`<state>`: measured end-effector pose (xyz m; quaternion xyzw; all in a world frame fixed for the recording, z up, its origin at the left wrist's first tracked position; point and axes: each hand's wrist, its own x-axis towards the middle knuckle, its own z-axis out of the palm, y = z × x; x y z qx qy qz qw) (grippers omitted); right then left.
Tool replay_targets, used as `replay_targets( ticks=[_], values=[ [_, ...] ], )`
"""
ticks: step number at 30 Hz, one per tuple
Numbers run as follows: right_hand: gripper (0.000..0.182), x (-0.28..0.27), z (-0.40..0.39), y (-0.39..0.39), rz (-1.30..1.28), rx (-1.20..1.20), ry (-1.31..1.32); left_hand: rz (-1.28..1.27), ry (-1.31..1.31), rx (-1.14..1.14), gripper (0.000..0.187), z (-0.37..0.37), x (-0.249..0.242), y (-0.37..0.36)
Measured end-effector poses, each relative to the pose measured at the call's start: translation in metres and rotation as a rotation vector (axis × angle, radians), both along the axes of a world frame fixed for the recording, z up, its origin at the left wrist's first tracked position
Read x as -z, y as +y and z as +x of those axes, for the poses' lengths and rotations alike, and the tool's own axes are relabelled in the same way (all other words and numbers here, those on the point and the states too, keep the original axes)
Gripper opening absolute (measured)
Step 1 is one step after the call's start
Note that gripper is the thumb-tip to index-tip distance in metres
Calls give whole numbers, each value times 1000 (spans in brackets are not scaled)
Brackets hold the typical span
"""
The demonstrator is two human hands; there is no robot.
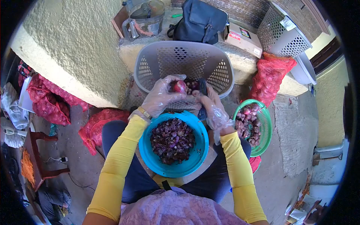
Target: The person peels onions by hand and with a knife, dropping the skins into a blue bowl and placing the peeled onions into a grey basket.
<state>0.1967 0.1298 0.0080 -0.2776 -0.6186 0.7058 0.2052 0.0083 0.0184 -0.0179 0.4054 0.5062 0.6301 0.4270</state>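
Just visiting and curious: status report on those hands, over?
Left hand: holding red onion, by grey basket's near side. Right hand: gripping dark object, kind unclear. Blue basin of skins close below; nothing obvious in the way.

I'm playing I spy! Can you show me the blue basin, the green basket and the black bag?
Blue basin point(200, 144): head view, bare inner wall, right side.
Green basket point(266, 125): head view, inner wall, right side.
Black bag point(198, 17): head view, front flap.

A basin point(203, 150) of onion skins point(172, 140) sits between the knees point(114, 131), a basket point(144, 60) before it, a backpack point(200, 24) and box point(243, 39) on the ledge point(240, 58) behind, a colander point(267, 125) of onions point(255, 122) right, sacks point(103, 127) left
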Motion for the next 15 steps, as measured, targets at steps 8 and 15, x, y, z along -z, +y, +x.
replay_targets(
  ticks=[8, 15],
  values=[
    [48, 12, 31, -17, -232, 37, 147, 29, 592, -120, 58, 2, 18, 16],
    [63, 47, 40, -43, 131, 149, -54, -2, 661, -61, 56, 1, 31, 16]
  ],
)
